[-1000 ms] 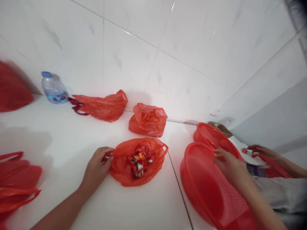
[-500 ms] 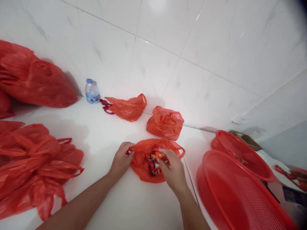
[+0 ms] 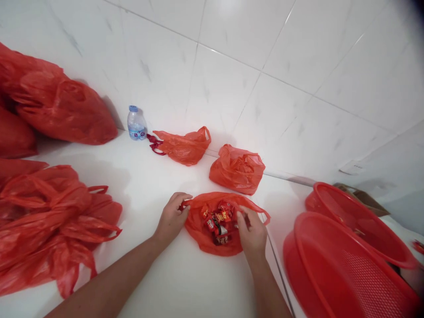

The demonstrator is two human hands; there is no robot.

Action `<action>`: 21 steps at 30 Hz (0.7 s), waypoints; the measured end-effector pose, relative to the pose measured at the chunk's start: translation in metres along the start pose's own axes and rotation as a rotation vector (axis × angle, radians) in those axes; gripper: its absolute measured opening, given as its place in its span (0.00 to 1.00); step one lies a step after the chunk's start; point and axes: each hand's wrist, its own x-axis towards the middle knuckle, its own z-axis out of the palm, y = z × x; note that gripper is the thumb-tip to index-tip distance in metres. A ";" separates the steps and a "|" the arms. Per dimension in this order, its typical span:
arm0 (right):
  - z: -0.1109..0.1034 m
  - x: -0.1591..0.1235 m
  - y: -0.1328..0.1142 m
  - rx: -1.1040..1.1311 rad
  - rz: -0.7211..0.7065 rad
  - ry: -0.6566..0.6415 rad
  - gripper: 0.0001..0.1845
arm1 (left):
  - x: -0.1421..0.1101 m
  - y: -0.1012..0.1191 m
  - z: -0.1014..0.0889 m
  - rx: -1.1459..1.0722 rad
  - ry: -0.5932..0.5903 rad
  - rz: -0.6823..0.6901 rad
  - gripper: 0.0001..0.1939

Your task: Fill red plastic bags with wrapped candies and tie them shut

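Observation:
A thin red plastic bag (image 3: 202,240) lies spread with its mouth up on the white table. Several small packets in red and dark wrappers (image 3: 221,216) sit inside it. My left hand (image 3: 172,216) pinches the bag's left rim between thumb and fingers. At the opposite side, my right hand (image 3: 252,229) has its thumb and fingers closed near the right rim, by the loop handle. What those right fingers hold, if anything, is hard to make out.
Behind stand two small red bags (image 3: 237,170) and a water bottle (image 3: 137,123) against the tiled wall. Large knotted red bags (image 3: 59,212) crowd the left. Two red plastic baskets (image 3: 318,265) occupy the right, past a table seam.
My right hand has drawn back rightward from the packets to the bag's right side, uncovering more of them. My left hand keeps its pinch. The view has shifted slightly.

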 end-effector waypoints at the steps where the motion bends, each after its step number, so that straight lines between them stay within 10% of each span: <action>1: 0.000 0.002 0.003 -0.006 0.031 -0.026 0.17 | 0.000 0.000 0.000 0.003 0.004 0.002 0.11; 15: 0.010 0.005 0.009 -0.031 0.066 -0.252 0.14 | -0.002 0.003 -0.006 -0.004 0.116 0.110 0.09; 21: 0.004 0.004 0.012 0.058 -0.003 0.024 0.14 | -0.007 0.009 -0.007 0.019 0.162 0.186 0.09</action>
